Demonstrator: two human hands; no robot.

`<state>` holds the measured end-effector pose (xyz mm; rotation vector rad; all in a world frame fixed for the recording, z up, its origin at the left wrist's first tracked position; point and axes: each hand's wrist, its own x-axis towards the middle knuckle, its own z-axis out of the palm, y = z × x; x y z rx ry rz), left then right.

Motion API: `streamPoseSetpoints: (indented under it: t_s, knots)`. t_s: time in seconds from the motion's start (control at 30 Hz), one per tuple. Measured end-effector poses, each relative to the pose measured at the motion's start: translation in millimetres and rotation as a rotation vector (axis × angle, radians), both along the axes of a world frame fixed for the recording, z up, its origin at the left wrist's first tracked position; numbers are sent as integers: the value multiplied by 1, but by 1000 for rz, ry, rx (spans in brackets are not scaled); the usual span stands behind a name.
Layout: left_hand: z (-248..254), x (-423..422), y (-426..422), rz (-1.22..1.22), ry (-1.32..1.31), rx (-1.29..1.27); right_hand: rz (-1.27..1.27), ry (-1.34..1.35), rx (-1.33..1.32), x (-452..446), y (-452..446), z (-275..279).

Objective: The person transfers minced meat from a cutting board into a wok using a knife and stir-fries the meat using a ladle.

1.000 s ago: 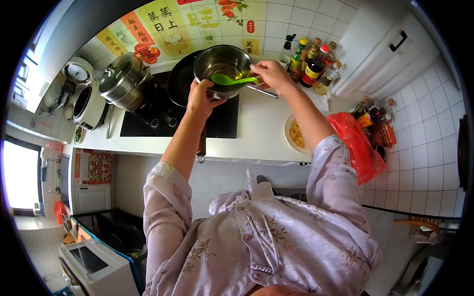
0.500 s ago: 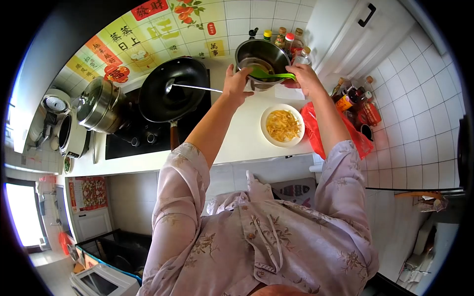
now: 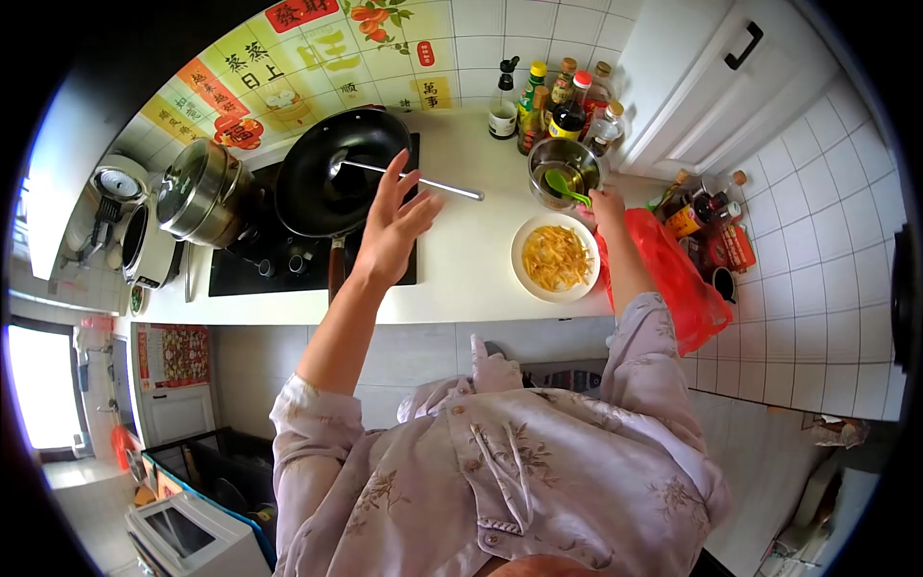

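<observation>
My left hand [image 3: 392, 231] is raised with its fingers spread, holding nothing, near the wok's right side. A black wok [image 3: 317, 207] sits on the cooktop, and a metal ladle [image 3: 413, 180] rests in it with its handle reaching over the counter. My right hand [image 3: 608, 209] is closed at the handle end of a green spoon [image 3: 560, 183]. The spoon's head lies inside a steel pot [image 3: 540, 195], which stands on the counter in front of the bottles. Just nearer to me is a white plate [image 3: 519, 274] of yellow shredded food [image 3: 556, 258].
Several sauce bottles [image 3: 569, 117] line the back wall, and more bottles [image 3: 690, 213] stand on the right. A red plastic bag [image 3: 673, 288] lies beside the plate. At the left are a steel steamer pot [image 3: 197, 197] and a rice cooker [image 3: 149, 248].
The steel pot, held up between both hands before, now stands on the counter farther right. My left hand has let go and moved left, while my right hand is lower at the spoon's handle.
</observation>
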<state>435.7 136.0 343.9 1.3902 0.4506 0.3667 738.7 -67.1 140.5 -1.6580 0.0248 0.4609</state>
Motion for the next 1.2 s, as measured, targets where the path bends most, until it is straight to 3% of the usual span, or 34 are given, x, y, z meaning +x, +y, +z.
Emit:
streamPoseSetpoints:
  t_s: [0.1, 0.23, 0.67, 0.73, 0.8, 0.87, 0.97, 1.0, 1.03, 1.07, 1.2]
  knots:
    - [-4, -31, 4, 47, -47, 16, -51, 52, -64, -2, 5, -12]
    - [-7, -64, 2, 108, -48, 12, -118, 176, 52, 6, 8, -27]
    - [-27, -105, -4, 266, 21, -54, -25, 192, -133, 36, 0, -43]
    - [-28, -106, -5, 274, 23, -53, 187, -552, -913, 63, -1, -28]
    - [-31, -109, -6, 279, 21, -46, -138, -765, -588, 70, 6, 9]
    - [-31, -112, -7, 295, 32, -53, -177, -1071, -609, 92, 14, 44]
    - [-34, -113, -11, 322, 42, -60, -62, -1081, -653, 102, 31, 99]
    - [-35, -113, -12, 338, 43, -66, 79, -959, -830, 108, 36, 109]
    - [-35, -114, -13, 342, 43, -61, 222, -826, -998, 115, 43, 113]
    - [-35, -116, -14, 350, 36, -71, 217, -895, -1052, 136, 46, 97]
    - [-37, -122, -17, 418, 1, -52, 255, -935, -1082, 148, 53, 100]
